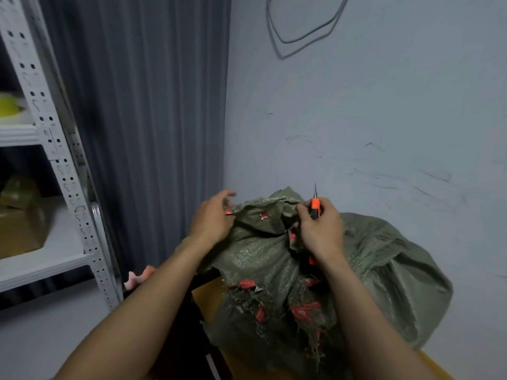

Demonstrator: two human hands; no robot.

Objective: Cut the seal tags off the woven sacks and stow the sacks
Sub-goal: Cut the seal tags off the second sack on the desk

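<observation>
A green woven sack (260, 256) is held up in front of me, its mouth spread between both hands. My left hand (212, 218) pinches the left edge of the mouth beside a red seal tag (228, 212). My right hand (319, 229) grips an orange-handled cutter (315, 207), blade pointing up, and also pinches the right edge of the mouth. More red tags (304, 309) hang on the frayed lower edge. A second bulging green sack (389, 267) lies behind to the right.
A white perforated metal shelf rack (68, 171) stands at the left with cardboard boxes (22, 229) on it. A grey curtain (142, 119) hangs behind. A yellow-brown surface (208, 297) lies under the sacks. The wall is close on the right.
</observation>
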